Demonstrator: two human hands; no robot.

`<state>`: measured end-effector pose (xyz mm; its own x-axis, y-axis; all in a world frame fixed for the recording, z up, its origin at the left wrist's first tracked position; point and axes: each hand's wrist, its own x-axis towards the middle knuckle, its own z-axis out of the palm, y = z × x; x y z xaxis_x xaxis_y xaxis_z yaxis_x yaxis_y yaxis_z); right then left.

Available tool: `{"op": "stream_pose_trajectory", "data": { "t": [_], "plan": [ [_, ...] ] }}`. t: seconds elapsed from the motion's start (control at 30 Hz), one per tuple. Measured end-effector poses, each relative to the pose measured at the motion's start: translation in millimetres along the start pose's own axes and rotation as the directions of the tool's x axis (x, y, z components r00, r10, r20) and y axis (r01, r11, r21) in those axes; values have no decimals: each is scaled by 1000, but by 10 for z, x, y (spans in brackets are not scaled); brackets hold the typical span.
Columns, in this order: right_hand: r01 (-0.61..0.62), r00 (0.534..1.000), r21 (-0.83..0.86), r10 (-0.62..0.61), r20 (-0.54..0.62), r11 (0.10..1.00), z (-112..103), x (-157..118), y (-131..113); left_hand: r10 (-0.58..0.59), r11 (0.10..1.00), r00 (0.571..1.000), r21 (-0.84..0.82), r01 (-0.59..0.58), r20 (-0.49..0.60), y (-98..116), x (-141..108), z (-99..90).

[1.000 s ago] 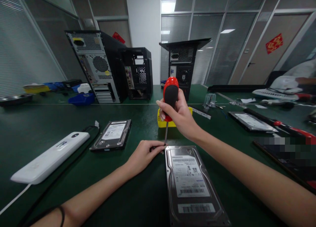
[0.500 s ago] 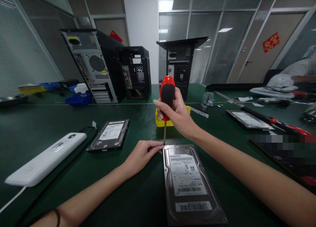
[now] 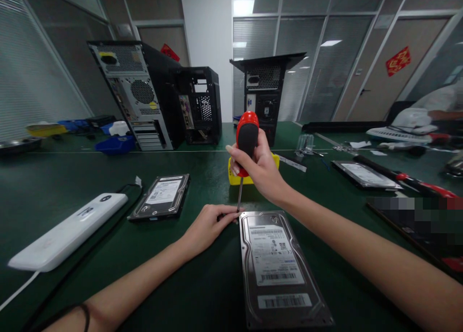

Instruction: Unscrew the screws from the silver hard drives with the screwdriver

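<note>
My right hand (image 3: 257, 161) is wrapped round the red and black handle of a screwdriver (image 3: 247, 141), held nearly upright. The shaft points down to the far left corner of a hard drive (image 3: 278, 269), which lies label side up on the green table. At that corner my left hand (image 3: 213, 228) pinches with thumb and fingertips beside the screwdriver tip. Whatever sits between those fingertips is too small to make out. Behind the right hand stands a yellow bin (image 3: 235, 174), partly covered by it.
A second hard drive (image 3: 162, 197) and a white power strip (image 3: 68, 231) lie to the left. Computer cases (image 3: 133, 96) stand at the back. On the right are another hard drive (image 3: 363, 174) and red-handled tools (image 3: 415, 180). A person (image 3: 439, 103) sits at the far right.
The screwdriver's handle has shifted slightly right and its tip slightly left, so the shaft leans a little more. My left hand and the hard drive stay nearly where they were.
</note>
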<state>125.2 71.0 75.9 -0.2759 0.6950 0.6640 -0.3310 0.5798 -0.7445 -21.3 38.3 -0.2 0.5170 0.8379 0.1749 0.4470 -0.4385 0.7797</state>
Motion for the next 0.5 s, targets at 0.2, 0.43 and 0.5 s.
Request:
{"op": "stream_pose_trajectory", "data": {
  "t": [0.2, 0.43, 0.5],
  "plan": [
    [5, 1000, 19, -5, -1, 1000, -7, 8, -30, -5, 1000, 1000, 1, 5, -1, 4, -1, 0],
    [6, 1000, 29, -6, -2, 1000, -30, 10, -16, -1, 1000, 1000, 15, 1, -1, 10, -2, 0],
    [18, 1000, 38, -18, -6, 999, -34, 16, -30, 0, 1000, 1000, 16, 0, -8, 2, -2, 3]
  ]
}}
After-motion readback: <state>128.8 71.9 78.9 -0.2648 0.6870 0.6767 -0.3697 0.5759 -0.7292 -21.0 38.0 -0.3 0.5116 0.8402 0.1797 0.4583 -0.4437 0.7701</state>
